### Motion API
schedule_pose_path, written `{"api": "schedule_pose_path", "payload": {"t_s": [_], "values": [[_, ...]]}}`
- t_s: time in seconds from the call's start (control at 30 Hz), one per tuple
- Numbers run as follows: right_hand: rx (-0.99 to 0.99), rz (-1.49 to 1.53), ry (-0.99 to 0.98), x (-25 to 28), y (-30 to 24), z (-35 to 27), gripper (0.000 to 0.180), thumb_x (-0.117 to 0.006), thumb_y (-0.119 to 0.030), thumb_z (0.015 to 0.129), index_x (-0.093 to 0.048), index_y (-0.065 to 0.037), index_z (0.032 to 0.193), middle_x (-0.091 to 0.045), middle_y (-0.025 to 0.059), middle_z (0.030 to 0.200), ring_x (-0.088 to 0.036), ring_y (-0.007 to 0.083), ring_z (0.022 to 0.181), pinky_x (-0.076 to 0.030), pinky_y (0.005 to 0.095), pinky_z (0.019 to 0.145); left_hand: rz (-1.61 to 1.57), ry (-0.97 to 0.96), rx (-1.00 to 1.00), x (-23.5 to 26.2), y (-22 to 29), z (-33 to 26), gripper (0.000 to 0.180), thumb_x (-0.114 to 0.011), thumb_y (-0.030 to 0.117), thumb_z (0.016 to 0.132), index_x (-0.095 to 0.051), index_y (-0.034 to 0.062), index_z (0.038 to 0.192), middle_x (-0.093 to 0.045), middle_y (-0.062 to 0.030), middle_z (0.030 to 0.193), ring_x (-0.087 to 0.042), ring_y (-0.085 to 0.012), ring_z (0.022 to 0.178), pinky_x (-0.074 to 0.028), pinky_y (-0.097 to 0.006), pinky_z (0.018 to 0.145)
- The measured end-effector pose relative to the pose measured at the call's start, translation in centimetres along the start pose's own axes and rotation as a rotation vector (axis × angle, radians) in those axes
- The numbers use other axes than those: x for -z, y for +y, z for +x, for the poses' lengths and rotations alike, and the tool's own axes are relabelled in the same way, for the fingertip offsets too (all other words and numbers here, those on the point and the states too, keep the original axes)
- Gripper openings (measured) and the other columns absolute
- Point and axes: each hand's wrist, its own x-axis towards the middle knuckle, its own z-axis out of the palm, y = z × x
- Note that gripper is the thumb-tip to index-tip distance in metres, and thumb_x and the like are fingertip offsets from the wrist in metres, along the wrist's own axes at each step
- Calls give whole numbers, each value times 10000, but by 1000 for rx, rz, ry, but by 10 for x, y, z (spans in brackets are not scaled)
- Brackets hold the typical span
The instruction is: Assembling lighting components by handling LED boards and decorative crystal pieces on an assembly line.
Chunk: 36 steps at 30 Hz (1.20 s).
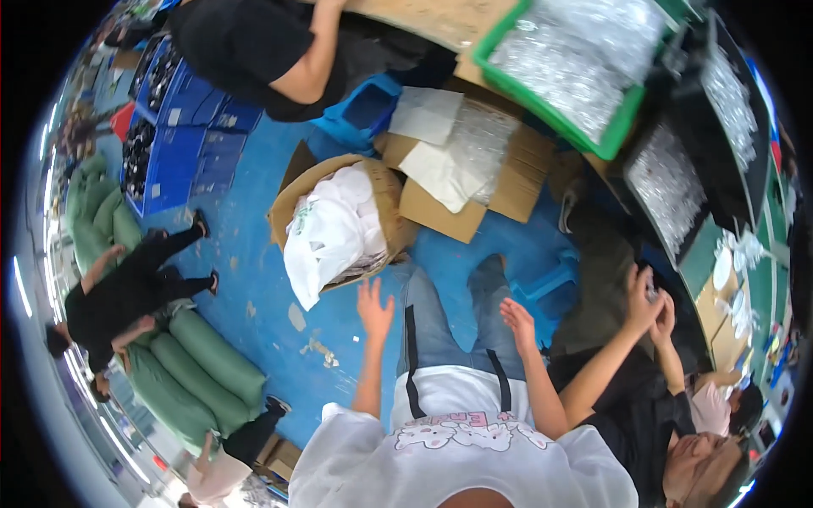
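I have the white bag (326, 233) at eleven o'clock from my left grip (375, 307) — nearer than my right grip (518, 323). Both have fingers extended, holding nothing.

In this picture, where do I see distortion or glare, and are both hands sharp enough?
Head view: fisheye curvature grows toward the black-cornered rim; a light tube at far left is burnt white; clear plastic items in the green crate glint; left hand and right hand look reasonably sharp.
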Motion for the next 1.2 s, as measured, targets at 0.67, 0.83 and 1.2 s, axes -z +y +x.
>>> {"api": "schedule_pose_path", "payload": {"t_s": [0.67,0.83,1.2], "values": [[1083,-2130,-748,-386,149,382,90,-512,-126,704,-595,-92,695,-590,43,653,-602,228,614,-463,342,527,-623,-291,165,-93,-176,47,376,-502,65,805,-475,65,1179,-400,-169,1274,-407,-342,1137,-340,-381,935],[1222,-2022,-776,-386,110,351,60,-532,-136,698,-589,-120,698,-584,34,638,-597,211,688,-470,331,556,-636,-254,236,-94,-193,44,353,-502,68,815,-484,59,1168,-439,-148,1250,-413,-308,1147,-341,-362,931],[1497,-1565,-858,-338,67,309,53,-501,-153,750,-533,-126,782,-541,26,730,-574,214,713,-460,339,639,-753,-276,422,-121,-177,63,452,-573,145,798,-432,79,1222,-458,-107,1230,-446,-231,1108,-370,-332,884]]}}
